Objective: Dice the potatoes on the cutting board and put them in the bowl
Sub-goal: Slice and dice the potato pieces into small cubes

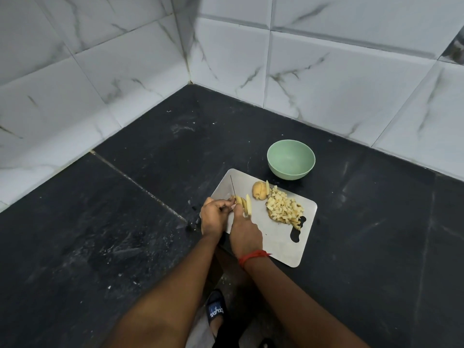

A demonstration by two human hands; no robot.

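Your cutting board [281, 243] sits just in front of the empty bowl [291, 159], with diced potato [285, 207] heaped on its right side. Your right hand [244, 232] holds the slices [245, 204] down at the left. Your left hand [214, 217] grips the knife [233, 187], its blade just left of the slices and running parallel with their length.

- The dark stone countertop [140, 222] lies open to the left and right of the steel cutting board [283, 244].
- The pale green round bowl [290, 159] stands just beyond the board's far edge, and white marbled tile walls [326, 84] close off the far and left sides.
- A heap of diced potato [285, 208] and a cut potato half [259, 191] fill the board's far right.
- The left hand [213, 217], right hand [244, 232], thin knife blade [233, 185] and potato slices [244, 203] crowd the board's left; bare steel lies near right.
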